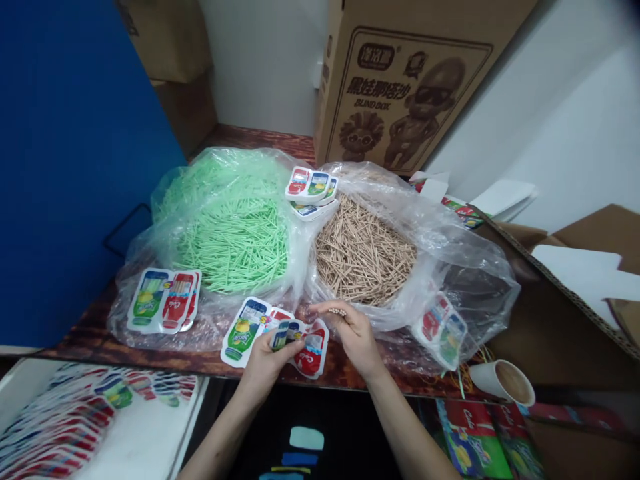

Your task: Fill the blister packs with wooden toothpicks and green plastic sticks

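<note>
My left hand (265, 365) grips a Sprite-and-Cola packet (313, 353) at the table's front edge, thumb across its front. Behind it another such packet (244, 331) lies on the table. Pinched in my right hand (357, 340) is a small bundle of brown sticks (337, 311), just right of the held packet. Beyond my right hand, an open clear bag holds a heap of brown sticks (365, 253). To its left, green sticks (233, 243) fill a second clear bag.
More packets lie at the left (165, 300), between the bags (311, 185) and at the right (443, 330). A white tray (145, 433) of packets sits lower left. A paper cup (503, 382) lies tilted lower right. A large carton (400, 87) stands behind; a blue panel (75, 167) borders the left.
</note>
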Available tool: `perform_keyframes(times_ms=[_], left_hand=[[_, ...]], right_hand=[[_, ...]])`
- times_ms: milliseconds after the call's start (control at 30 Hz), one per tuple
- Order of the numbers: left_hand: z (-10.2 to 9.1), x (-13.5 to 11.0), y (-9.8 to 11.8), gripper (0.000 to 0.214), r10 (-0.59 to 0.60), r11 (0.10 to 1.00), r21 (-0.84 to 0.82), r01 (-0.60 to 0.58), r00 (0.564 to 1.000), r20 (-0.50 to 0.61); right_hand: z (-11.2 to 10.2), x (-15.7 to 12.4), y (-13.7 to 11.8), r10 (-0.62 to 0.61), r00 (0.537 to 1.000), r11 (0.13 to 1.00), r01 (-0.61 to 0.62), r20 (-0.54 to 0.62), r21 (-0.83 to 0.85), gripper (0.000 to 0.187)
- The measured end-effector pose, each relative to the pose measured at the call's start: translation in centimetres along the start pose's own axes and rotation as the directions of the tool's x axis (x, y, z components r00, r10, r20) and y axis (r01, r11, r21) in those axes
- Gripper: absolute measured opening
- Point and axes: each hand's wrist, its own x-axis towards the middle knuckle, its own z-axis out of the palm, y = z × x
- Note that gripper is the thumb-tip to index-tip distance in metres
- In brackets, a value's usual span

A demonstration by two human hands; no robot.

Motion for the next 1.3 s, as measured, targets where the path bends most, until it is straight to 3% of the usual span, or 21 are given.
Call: perform_keyframes(times_ms=[267,367,433,533,633,767,867,1067,1167,1300], left_hand=[[-0.2,0.1,-0.7,0.023,-0.028,0.999,-0.026,0.028,0.999,0.016],[0.1,0.2,-0.8,0.022,-0.017,1.000,-0.004,0.017,1.000,0.017],[0.3,0.4,-0.8,0.023,-0.005,1.000,0.017,0.004,0.999,0.038],[0.6,0.7,-0.9,0.024,0.014,0.998,0.052,-0.018,0.997,0.074],[0.7,0.9,-1.1,0.023,0.034,0.996,0.084,-0.041,0.996,0.086],[0.7,0.9,-1.0,0.023,0.051,0.995,0.079,-0.057,0.996,0.076],[0.6,0.9,-1.1,0.023,0.047,0.997,0.058,-0.051,0.997,0.060],[0.3,1.4,-1.6,0.025,0.162,0.977,0.136,-0.164,0.987,0.022],[0.1,1.5,-1.5,0.022,0.223,0.963,0.157,-0.220,0.975,-0.001],[-0.2,1.4,-0.8,0.022,0.254,0.962,0.115,-0.248,0.966,-0.045]], right_hand=[[-0.7,0.5,-0.2,0.001,1.000,1.000,-0.001,-0.016,-0.018,0.015],[-0.6,0.7,-0.6,0.042,0.998,0.991,-0.036,-0.042,0.131,0.012],[-0.5,1.2,-1.0,0.119,0.991,0.926,-0.091,-0.055,0.366,0.009],[-0.5,2.2,-1.6,0.234,0.972,0.716,-0.187,0.021,0.673,0.015],[-0.6,3.0,-1.6,0.274,0.952,0.573,-0.278,0.140,0.771,0.017],[-0.4,2.9,-0.8,0.311,0.919,0.513,-0.377,0.242,0.771,0.016],[0.0,2.2,-0.5,0.355,0.896,0.564,-0.432,0.266,0.704,0.015],[-0.3,1.1,-1.6,0.318,0.893,0.857,-0.415,0.318,0.306,0.020],[-0.9,0.7,-2.3,0.277,0.925,0.923,-0.332,0.261,0.196,0.039],[-1.0,0.1,-2.8,0.142,0.982,0.990,-0.141,0.123,-0.016,0.021]])
